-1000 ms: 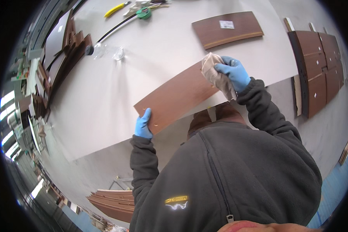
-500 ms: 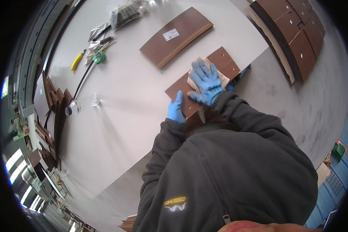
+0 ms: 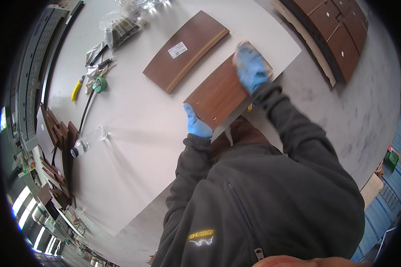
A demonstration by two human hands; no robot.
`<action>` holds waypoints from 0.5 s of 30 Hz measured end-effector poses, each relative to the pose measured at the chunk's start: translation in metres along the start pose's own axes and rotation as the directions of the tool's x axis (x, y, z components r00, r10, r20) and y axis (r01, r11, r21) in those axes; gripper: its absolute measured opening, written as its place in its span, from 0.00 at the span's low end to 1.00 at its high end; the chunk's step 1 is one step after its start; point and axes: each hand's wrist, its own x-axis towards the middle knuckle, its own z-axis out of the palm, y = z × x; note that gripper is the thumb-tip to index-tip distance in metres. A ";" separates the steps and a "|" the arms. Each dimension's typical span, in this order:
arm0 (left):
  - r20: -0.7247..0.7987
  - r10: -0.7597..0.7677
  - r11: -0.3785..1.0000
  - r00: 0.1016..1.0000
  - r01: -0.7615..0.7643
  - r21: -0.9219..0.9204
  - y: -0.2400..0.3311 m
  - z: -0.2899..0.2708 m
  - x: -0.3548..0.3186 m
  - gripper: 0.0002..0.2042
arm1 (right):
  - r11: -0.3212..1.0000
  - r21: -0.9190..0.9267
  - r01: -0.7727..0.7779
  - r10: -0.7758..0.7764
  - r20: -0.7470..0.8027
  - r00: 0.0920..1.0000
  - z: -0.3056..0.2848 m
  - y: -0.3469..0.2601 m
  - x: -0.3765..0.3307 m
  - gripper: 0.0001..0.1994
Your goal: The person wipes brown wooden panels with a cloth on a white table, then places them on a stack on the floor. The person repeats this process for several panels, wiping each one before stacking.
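My left hand point(image 3: 196, 122), in a blue glove, grips the near left corner of a brown wooden panel point(image 3: 218, 93), thumb at its edge. The panel has small holes near its left end and slants up to the right at the table's front edge. On its far right end, my right hand point(image 3: 251, 69), also gloved in blue and smeared by motion, holds a pale cloth point(image 3: 268, 67) against the surface. Beyond this panel lies a second, slightly curved brown panel point(image 3: 187, 51) with a white label point(image 3: 177, 50) and a lighter stripe along one edge.
On the white table point(image 3: 133, 173) lie a clear bottle point(image 3: 90, 141), a yellow-handled cutter point(image 3: 77, 89), a green tape measure point(image 3: 100, 84) and plastic bags of parts point(image 3: 120, 30). Brown pieces point(image 3: 60, 138) are stacked at left. More brown panels point(image 3: 338, 38) stand at far right.
My right hand has slid the cloth from the panel's middle to its far right end. The panel's tilt has changed. The whole view has shifted, so the table items appear further left.
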 end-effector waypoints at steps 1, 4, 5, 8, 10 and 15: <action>-0.052 -0.034 0.999 0.998 0.033 -0.028 0.001 0.004 0.002 0.45 | 0.894 0.447 -0.024 0.156 -0.262 0.952 0.013 0.031 0.016 0.18; -0.092 -0.015 1.000 0.996 0.017 0.015 0.000 0.010 0.010 0.44 | 0.839 0.453 -0.302 0.222 0.222 0.950 0.017 0.021 0.025 0.17; -0.080 -0.038 0.999 0.996 0.038 -0.011 0.000 0.011 0.014 0.44 | 0.884 0.456 -0.103 0.043 0.141 0.989 0.008 -0.010 0.015 0.17; -0.012 -0.019 1.000 1.000 0.018 -0.013 -0.002 0.007 0.022 0.43 | 0.414 0.909 0.035 -0.037 -0.022 0.999 -0.030 -0.101 -0.026 0.12; -0.043 0.049 0.997 0.998 -0.046 0.062 -0.002 0.003 0.022 0.44 | 0.545 0.812 0.208 -0.118 -0.172 0.978 -0.034 -0.100 -0.025 0.10; -0.166 0.001 0.999 0.986 0.008 0.054 -0.003 0.000 0.014 0.44 | 0.856 0.508 -0.096 0.271 -0.283 0.920 0.007 0.046 0.048 0.09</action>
